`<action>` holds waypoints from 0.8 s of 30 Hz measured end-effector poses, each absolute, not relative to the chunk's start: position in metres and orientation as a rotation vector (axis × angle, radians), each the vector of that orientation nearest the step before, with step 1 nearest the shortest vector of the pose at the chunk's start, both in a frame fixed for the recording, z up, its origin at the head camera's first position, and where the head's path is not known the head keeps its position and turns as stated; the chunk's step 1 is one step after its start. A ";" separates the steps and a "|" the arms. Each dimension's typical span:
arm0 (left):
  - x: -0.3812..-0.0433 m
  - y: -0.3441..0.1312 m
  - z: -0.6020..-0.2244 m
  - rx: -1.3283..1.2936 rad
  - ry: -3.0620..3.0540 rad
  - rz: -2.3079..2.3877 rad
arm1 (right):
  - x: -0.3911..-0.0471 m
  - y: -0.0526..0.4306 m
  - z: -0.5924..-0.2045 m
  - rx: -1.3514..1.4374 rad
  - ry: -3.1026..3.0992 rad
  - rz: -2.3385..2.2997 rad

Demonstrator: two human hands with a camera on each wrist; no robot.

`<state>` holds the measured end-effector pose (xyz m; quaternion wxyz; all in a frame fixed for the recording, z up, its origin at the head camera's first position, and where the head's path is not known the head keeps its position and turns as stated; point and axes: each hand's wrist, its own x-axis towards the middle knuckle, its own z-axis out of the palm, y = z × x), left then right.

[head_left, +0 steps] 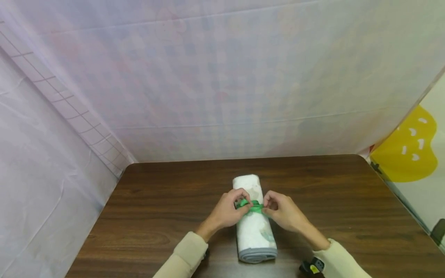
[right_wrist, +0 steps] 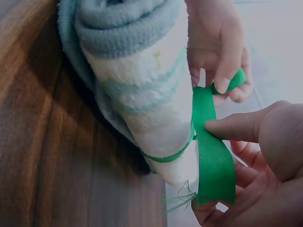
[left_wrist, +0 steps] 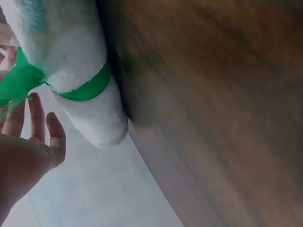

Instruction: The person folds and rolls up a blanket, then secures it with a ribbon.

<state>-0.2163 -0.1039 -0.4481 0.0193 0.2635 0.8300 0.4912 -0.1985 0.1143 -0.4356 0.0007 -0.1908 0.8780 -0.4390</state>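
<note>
A rolled white towel with a grey-blue edge lies lengthwise on the table. Around its middle runs a green ribbon, drawn in at a knot on top, with a frayed end showing in the right wrist view. My left hand pinches one part of the ribbon above the towel. From the other side, my right hand pinches another stretch of ribbon between thumb and fingers. In the left wrist view part of the left hand is cut off by the frame edge.
The dark wooden table carries the towel and ends at a back edge by a pale hanging sheet. Beside the right forearm a black device with a yellow mark is visible. A yellow shape shows on the right wall.
</note>
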 end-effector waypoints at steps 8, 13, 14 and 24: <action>-0.218 -0.107 -0.450 1.061 2.786 1.286 | -0.199 0.118 -0.435 -0.582 2.760 -1.380; -0.218 -0.106 -0.451 1.124 2.792 1.304 | -0.201 0.119 -0.433 -0.614 2.732 -1.348; -0.218 -0.106 -0.452 1.125 2.784 1.316 | -0.202 0.118 -0.433 -0.621 2.740 -1.347; -0.218 -0.103 -0.458 1.144 2.788 1.386 | -0.217 0.095 -0.443 -0.806 2.894 -1.286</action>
